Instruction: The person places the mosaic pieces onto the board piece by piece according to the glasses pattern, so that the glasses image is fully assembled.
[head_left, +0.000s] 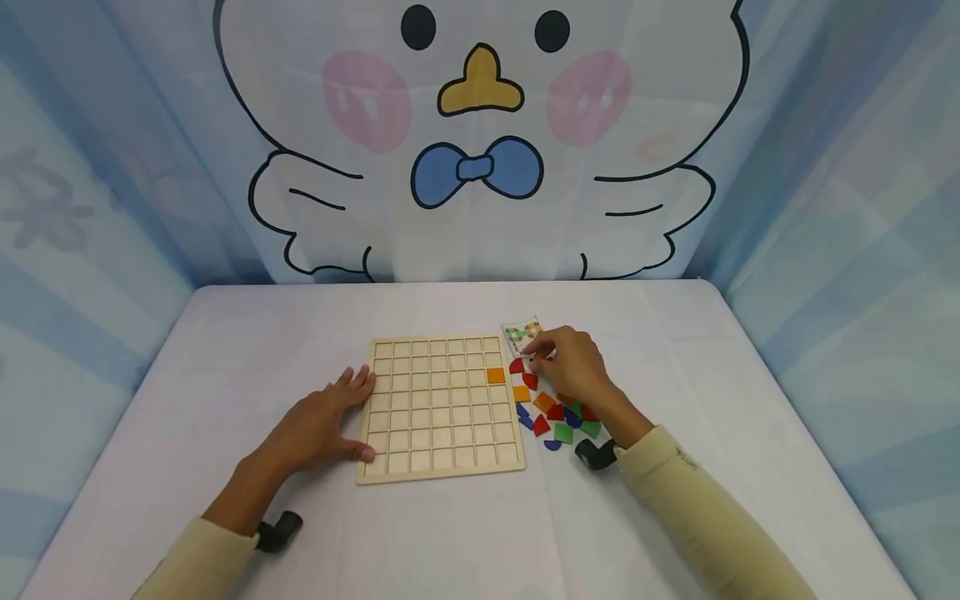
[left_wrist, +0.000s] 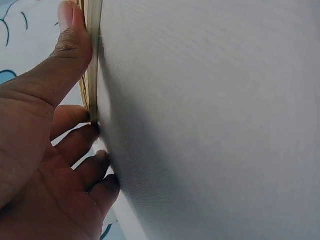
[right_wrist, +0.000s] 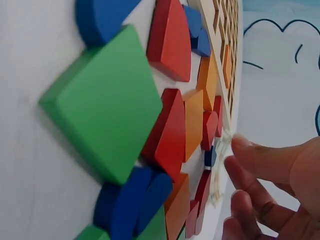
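Note:
A square wooden grid board [head_left: 442,479] lies on the white table, with one orange square piece [head_left: 496,376] in a cell near its right side. My left hand [head_left: 318,425] rests along the board's left edge, thumb at the lower left and the other fingers spread toward the upper left. In the left wrist view, the thumb [left_wrist: 67,55] lies against the board's side. My right hand [head_left: 572,362] hovers over loose pieces at the board's upper right, fingertips beside a small patterned packet [head_left: 517,332]. A gap shows between thumb and forefinger in the right wrist view, near a small blue piece [right_wrist: 210,157].
Several coloured pieces lie right of the board, among them a green square [right_wrist: 107,107], a red piece [right_wrist: 171,42] and an orange square [head_left: 544,402]. Some overlap in a small heap under the right wrist. A printed curtain [head_left: 480,233] hangs behind the table [head_left: 300,333].

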